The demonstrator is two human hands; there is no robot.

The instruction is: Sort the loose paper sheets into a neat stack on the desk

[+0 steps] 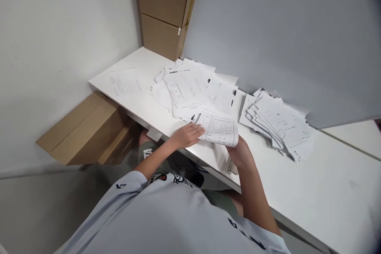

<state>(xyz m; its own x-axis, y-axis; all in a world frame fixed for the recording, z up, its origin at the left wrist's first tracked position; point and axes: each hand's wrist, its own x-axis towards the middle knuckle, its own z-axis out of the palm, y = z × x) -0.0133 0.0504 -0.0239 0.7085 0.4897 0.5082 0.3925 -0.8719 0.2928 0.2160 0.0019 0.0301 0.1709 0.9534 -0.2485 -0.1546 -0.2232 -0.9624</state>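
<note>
The left hand is open and lies flat on a white paper with a printed table. The right hand is curled and grips the near right edge of that same paper, so the paper bends a little. The paper is between the two hands, at the front of a long white desk. Its far edge touches a big messy pile of white printed papers, which sits right in front of the hands. Just to the right is a smaller messy pile of white papers, close to the right hand. One lone white sheet lies near the left end of the desk. A tall flat grey panel stands behind the desk. Brown cardboard boxes are stacked in the far corner, and a flat brown cardboard box leans by the left end of the desk.
</note>
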